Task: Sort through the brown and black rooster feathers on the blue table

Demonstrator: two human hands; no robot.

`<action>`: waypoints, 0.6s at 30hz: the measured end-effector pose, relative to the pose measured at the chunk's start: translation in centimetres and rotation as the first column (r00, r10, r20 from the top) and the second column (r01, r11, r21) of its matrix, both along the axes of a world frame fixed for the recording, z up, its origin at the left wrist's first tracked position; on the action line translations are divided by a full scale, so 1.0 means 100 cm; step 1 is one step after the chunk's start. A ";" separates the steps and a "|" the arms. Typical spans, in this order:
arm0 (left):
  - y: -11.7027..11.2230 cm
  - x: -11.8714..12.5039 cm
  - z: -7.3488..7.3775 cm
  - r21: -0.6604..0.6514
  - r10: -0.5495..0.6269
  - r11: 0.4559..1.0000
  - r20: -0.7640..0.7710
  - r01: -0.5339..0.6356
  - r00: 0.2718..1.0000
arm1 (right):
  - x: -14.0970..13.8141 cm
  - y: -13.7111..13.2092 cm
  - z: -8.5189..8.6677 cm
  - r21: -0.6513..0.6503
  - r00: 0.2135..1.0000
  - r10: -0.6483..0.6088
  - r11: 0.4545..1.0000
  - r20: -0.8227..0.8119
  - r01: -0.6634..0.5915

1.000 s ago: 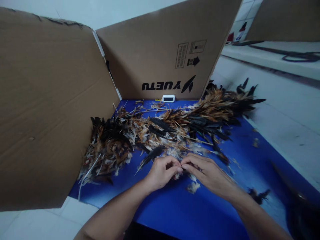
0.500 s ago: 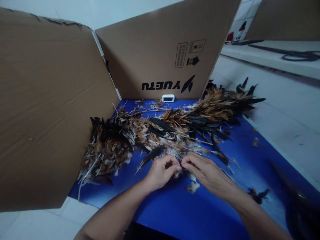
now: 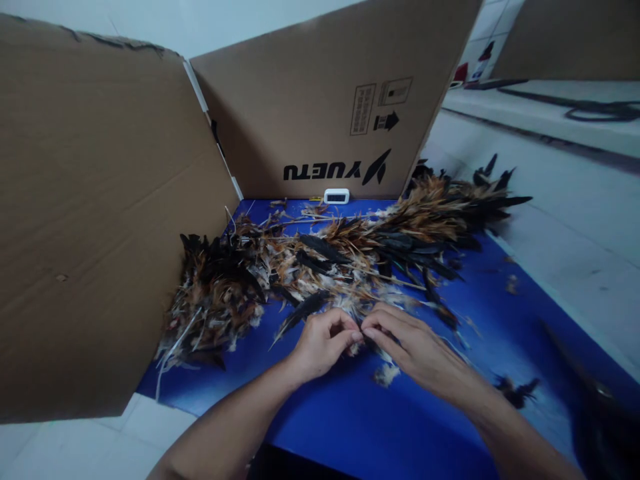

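Observation:
My left hand (image 3: 320,343) and my right hand (image 3: 413,343) meet fingertip to fingertip, low over a blue work surface (image 3: 350,413). Both pinch at a small dark feather (image 3: 361,329), mostly covered by my fingers. Just beyond them spreads a loose heap of feathers (image 3: 345,267), brown, black and whitish. A pale fluffy tuft (image 3: 386,375) lies beneath my right hand. Beside my left hand, a long black feather (image 3: 303,312) points toward me.
Cardboard panels stand at the left (image 3: 90,220) and back (image 3: 310,107). A small white digital display (image 3: 337,196) sits at the back panel's foot. Dark scissors (image 3: 595,393) lie at the right, near a small black feather tuft (image 3: 517,392). A bundle of feathers (image 3: 450,210) overhangs the right edge.
My right fingertips have shifted very slightly left toward my left hand. Everything else looks the same.

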State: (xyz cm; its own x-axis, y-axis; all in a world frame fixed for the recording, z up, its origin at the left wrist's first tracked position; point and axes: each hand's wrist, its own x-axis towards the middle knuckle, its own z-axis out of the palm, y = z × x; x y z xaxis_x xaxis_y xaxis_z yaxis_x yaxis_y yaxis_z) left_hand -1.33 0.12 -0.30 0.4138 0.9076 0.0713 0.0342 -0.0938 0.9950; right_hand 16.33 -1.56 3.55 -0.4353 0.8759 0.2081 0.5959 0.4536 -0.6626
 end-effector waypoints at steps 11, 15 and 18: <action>-0.001 -0.001 0.002 0.004 0.005 1.000 -0.016 -0.004 1.000 | 0.000 -0.001 0.002 0.008 0.996 0.000 1.000 0.084 0.000; 0.000 0.000 0.004 -0.040 0.011 0.999 0.032 -0.009 0.999 | -0.001 -0.002 0.002 0.048 0.998 -0.013 0.999 0.062 0.010; 0.002 0.001 0.004 -0.131 0.021 0.991 0.124 -0.004 0.992 | -0.001 -0.003 0.002 0.103 0.999 -0.008 0.995 0.053 0.002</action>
State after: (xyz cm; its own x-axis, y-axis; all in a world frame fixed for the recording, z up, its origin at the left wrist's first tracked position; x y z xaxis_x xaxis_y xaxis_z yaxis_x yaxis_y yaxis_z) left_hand -1.25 0.31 0.11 0.3977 0.9175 0.0022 -0.0903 0.0368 0.9952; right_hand 16.24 -1.86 3.71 -0.4438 0.8533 0.2737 0.6316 0.5145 -0.5800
